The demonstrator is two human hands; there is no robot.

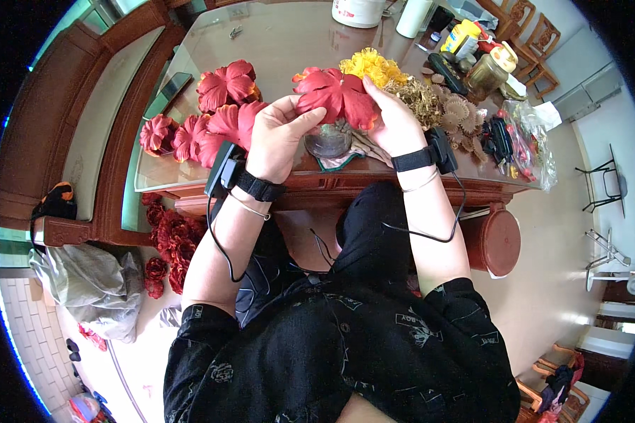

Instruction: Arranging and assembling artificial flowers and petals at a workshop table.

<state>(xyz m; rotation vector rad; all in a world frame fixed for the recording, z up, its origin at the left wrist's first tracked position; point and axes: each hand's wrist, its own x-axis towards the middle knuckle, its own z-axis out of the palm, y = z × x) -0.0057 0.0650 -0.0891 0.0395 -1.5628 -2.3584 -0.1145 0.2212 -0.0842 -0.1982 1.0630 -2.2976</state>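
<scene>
While both hands meet over the near table edge, the findings run as follows.

Left fingers: the left hand (279, 137) has its thumb and curled fingers pinched on the left-side petals of the red fabric flower (337, 93); the thumb lies across the petal's lower edge.
Right fingers: the right hand (394, 120) has its fingers pressed together and laid along the flower's right petals, cupping them from the side — fingertips near the top edge of the bloom.
Flower position: held between the two hands, above the table, face turned up toward the camera; it lies just ahead of both sets of fingers, away from the body.
Axis: the bloom is roughly round, so no long axis shows; its stem side cannot be made out.
Nearer hand: neither clearly — both touch it, left from the lower left, right from the right.
Beneath the flower: a small round glass dish (327, 141) sits on the glass-topped table (275, 42), just under the hands.
Wrists: each carries a dark strapped device with a cable.
Left of the hands: a cluster of finished red flowers (212, 120), just beside the left hand.
Right and beyond: yellow flowers (372, 65) and dried brown pieces (437, 106), near the right hand.
Floor: more red blooms (173, 247) lie below the table.
</scene>
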